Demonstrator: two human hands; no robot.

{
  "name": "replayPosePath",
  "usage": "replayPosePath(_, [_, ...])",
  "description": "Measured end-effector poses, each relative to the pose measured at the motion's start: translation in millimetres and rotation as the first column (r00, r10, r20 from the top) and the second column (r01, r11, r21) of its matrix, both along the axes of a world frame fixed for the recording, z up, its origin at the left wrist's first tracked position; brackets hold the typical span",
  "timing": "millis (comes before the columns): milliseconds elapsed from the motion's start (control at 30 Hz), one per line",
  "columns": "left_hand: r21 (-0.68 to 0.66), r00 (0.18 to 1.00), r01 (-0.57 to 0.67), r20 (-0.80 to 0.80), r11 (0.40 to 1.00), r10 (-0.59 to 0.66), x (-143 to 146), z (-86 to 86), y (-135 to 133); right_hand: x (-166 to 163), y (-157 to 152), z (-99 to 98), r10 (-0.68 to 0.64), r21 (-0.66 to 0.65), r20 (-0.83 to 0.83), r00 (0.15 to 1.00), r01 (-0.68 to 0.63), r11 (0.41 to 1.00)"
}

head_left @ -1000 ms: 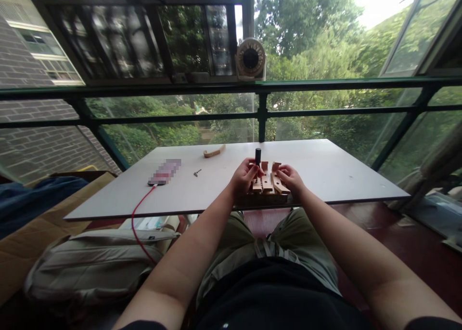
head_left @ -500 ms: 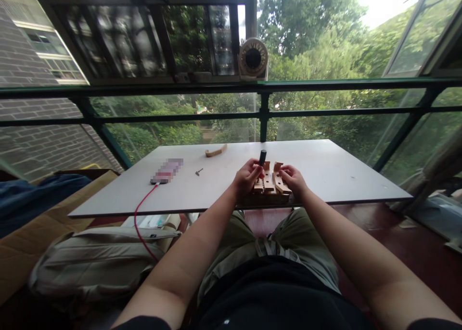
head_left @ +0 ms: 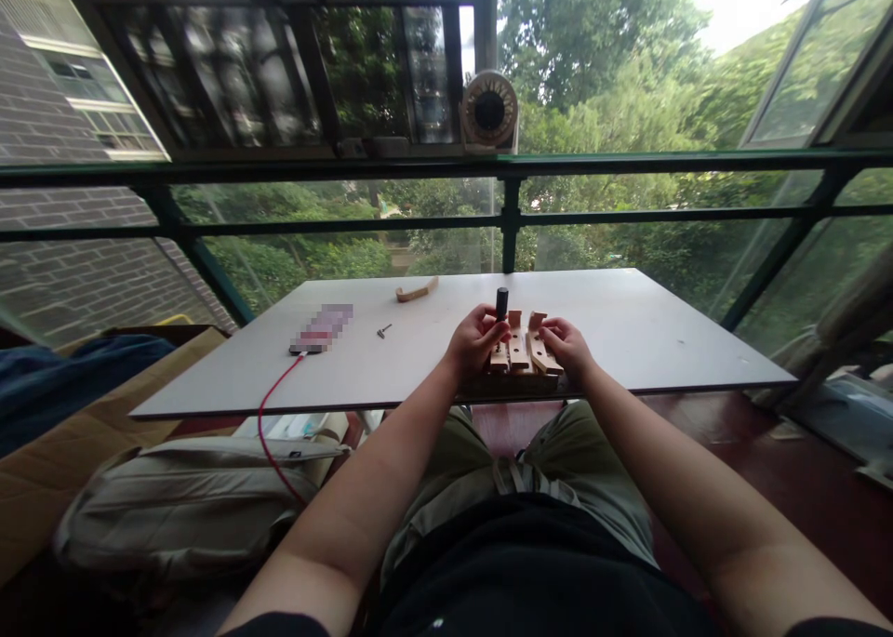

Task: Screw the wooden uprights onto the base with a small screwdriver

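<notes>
At the near edge of the table [head_left: 670,330], the left hand [head_left: 475,341] clamps its fingers on a black-handled tool [head_left: 502,302] over wooden strips [head_left: 517,351]; the right hand [head_left: 567,347] touches the rightmost strip [head_left: 542,354], gripping or not I cannot tell. Open room stretches to the right edge.

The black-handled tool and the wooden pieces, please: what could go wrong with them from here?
The tool stands almost upright in the left hand; it might slip sideways. The right wooden piece sits at an angle to the middle piece and could shift where the right hand touches it. These pieces are close to the near edge of the table, so a knock might push them off.
</notes>
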State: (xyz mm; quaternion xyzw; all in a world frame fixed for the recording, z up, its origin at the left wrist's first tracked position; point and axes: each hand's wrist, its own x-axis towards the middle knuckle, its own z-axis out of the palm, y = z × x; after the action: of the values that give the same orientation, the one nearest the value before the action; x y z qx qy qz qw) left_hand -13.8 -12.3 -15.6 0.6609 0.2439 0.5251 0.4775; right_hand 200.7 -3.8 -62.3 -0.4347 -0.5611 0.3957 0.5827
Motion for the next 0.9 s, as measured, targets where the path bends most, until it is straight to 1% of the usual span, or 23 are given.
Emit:
replayPosePath(133, [-0.009, 1.0, -0.01, 0.009, 1.0, 0.011, 0.1, 1.4, -1.1, 0.3, 0.4, -0.5, 0.004, 0.0, -0.006, 1.0, -0.004, 1.0])
replayPosePath(367, [-0.013, 0.996, -0.087, 0.004, 0.996, 0.087, -1.0, 5.0, -3.9, 0.3, -0.4, 0.5, -0.025, 0.02, 0.009, 1.0, 0.025, 0.999])
replayPosePath(667, [0.015, 0.998, -0.058, -0.024, 0.998, 0.058, -1.5, 3.1, -3.2, -0.6, -1.4, 2.7, -0.031, 0.007, 0.012, 0.999, 0.031, 0.999])
replayPosePath(900, [0.037, 0.998, -0.042, -0.049, 0.998, 0.044, -0.6, 0.3, -1.9, -1.5, -0.5, 1.6, -0.031, 0.029, -0.004, 1.0, 0.031, 0.999])
